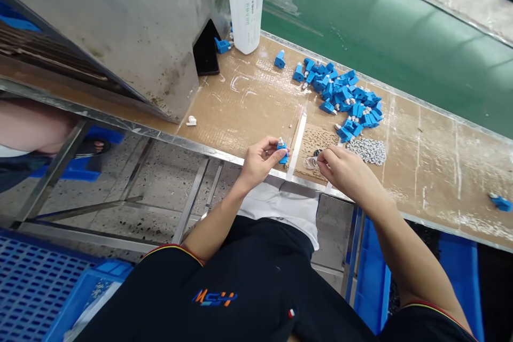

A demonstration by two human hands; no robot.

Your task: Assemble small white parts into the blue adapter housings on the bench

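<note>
My left hand [258, 163] grips a small blue plastic part [282, 153] with a white tip pointing up, near the front edge of the bench. To its right, my right hand [340, 163] has its fingertips pinched together beside a small clear round dish [310, 162]. Whatever those fingertips hold is too small to make out. A dark round piece sits by the dish, partly covered by my fingers. Under them lies a board dotted with tiny dark bits [316, 139]. Just right of my right hand is a heap of small grey-white pieces [366, 150].
Beyond my hands lies a pile of blue parts [340, 91] with white tips. A white bottle [246, 10] stands at the back, next to a dark phone-like slab [207, 53] and a metal housing [120, 21]. A green belt [385, 37] runs behind the bench. Another person's leg shows at left.
</note>
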